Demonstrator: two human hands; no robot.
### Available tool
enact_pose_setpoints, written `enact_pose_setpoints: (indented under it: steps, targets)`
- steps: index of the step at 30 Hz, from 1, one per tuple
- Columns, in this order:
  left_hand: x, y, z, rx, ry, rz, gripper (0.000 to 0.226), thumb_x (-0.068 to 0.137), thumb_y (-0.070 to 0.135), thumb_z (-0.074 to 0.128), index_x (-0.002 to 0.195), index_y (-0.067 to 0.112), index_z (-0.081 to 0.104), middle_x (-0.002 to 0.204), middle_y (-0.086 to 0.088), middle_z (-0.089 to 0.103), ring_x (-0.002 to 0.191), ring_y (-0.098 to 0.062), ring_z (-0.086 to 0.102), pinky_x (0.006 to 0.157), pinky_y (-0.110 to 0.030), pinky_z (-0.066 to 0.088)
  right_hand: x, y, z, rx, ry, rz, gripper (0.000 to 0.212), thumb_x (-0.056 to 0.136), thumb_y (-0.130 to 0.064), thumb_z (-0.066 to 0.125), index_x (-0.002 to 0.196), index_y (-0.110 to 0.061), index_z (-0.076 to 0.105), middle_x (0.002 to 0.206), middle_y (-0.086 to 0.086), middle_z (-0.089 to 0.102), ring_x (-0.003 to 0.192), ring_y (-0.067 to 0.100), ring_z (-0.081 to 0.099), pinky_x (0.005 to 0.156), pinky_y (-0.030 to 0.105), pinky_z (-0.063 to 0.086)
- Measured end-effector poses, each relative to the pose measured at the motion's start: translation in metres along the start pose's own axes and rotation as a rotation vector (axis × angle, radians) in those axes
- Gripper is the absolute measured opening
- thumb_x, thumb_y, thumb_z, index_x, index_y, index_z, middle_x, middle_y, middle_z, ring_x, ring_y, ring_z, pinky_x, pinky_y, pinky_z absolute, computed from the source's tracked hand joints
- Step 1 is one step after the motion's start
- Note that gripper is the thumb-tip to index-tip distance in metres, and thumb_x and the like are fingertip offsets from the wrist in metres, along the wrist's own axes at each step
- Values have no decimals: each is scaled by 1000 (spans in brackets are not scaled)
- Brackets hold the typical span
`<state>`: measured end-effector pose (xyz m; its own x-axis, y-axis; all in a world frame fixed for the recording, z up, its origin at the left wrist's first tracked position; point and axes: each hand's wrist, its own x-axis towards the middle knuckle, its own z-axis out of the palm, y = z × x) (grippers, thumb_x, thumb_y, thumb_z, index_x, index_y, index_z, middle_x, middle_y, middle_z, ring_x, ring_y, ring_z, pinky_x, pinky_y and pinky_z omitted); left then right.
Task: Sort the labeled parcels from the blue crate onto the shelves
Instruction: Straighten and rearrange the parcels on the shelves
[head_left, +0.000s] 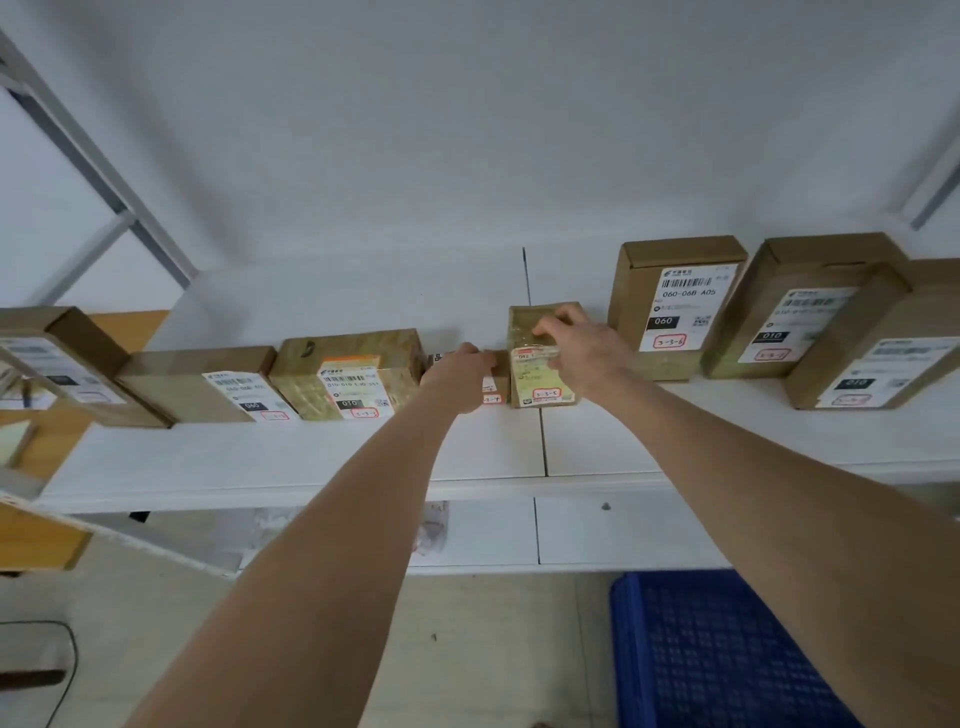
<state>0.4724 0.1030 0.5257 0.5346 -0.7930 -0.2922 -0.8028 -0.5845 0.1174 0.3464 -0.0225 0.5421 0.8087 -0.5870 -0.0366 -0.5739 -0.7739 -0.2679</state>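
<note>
Head view: outstretched left hand (460, 382) grips small box (500, 370); outstretched right hand (584, 351) grips taped parcel (535, 382) top.

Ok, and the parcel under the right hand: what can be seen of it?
The parcel is a small box wrapped in glossy yellowish tape, lying on the white shelf. Its near end bears a label with red-boxed 3-3-5. The right hand grips its top; a smaller box sits against its left side.

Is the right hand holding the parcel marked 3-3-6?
No, the right hand grips the taped parcel marked 3-3-5, beside the 3-3-6 parcel.
</note>
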Motion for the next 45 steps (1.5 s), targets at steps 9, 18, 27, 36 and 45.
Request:
enact_pose_setpoints:
  steps: [9,18,27,36,45]
  targets:
    - [-8,10,-14,-12,111,-100,53,89,0,46,139,14,36,136,-7,39,117,-28,50,75,-36,49,-18,-5,-1,-103,8,-62,64,89,-30,62,144,-37,31,156,0,17,139,30,25,108,42,32]
    - [6,75,-43,-18,250,135,64,86,10,55,143,20,31,145,-5,32,132,-26,34,94,-40,44,-15,60,-80,-270,296,111,93,85,-44,65,152,-23,4,160,7,-4,146,34,-2,118,47,10]
    - [15,76,-26,31,110,164,71,84,9,59,144,28,27,151,1,23,140,-22,21,96,-39,43,-6,70,-78,-266,253,117,64,88,-41,60,144,-34,29,145,-3,35,135,28,28,110,43,24]
    - [15,83,-34,48,92,99,64,85,6,55,142,27,33,145,-2,31,132,-26,35,95,-43,48,-17,52,-72,-291,257,93,67,86,-37,64,142,-34,28,144,-2,35,133,28,30,104,43,29]
    - [12,83,-36,7,87,109,64,85,0,53,142,24,34,145,-3,31,132,-27,36,96,-43,47,-19,55,-78,-288,248,82,64,85,-31,65,140,-37,31,140,-5,39,128,28,34,100,43,31]
